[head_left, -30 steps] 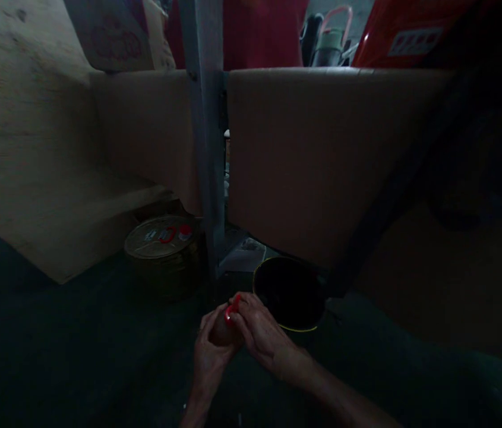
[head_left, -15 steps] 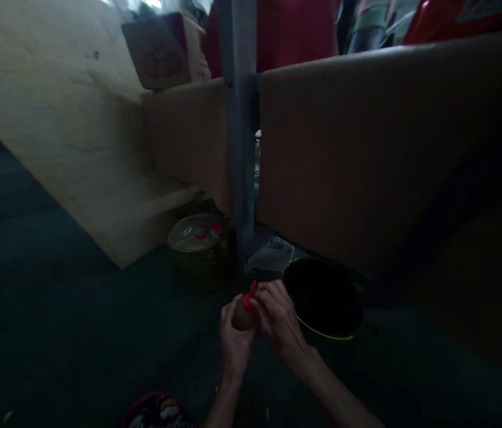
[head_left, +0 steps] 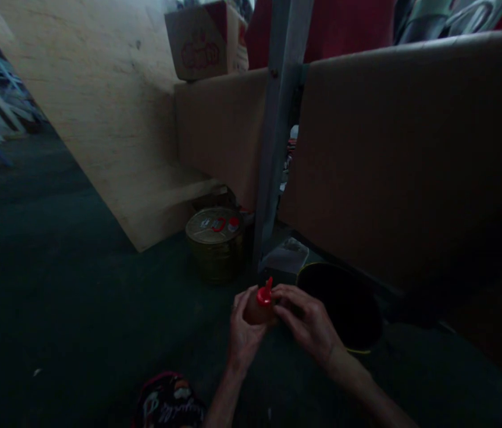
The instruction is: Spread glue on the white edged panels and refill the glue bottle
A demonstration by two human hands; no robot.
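Note:
A small brownish squeeze bottle (head_left: 253,312) with a red pointed nozzle cap (head_left: 264,294) is held upright, low in the middle of the head view. My left hand (head_left: 244,333) is closed around the bottle's body, with the palm behind it and the fingers along its left side. On the other side my right hand (head_left: 308,318) is bent in toward the cap. Its thumb and forefinger are at the cap's right edge, and the other fingers are curled. The lower part of the bottle is hidden by my hands, and the light is dim.
A round metal tin (head_left: 215,238) with a red cap stands on the dark green floor beside a metal post (head_left: 280,119). A black bucket (head_left: 340,303) with a yellow rim is right of my hands. Behind are cardboard panels (head_left: 393,148), a plywood panel (head_left: 112,131) and a carton (head_left: 199,47).
The view has swung left, so the surroundings sit further right. My right hand's fingers have shifted from over the cap to its right edge, leaving the red nozzle in plainer sight.

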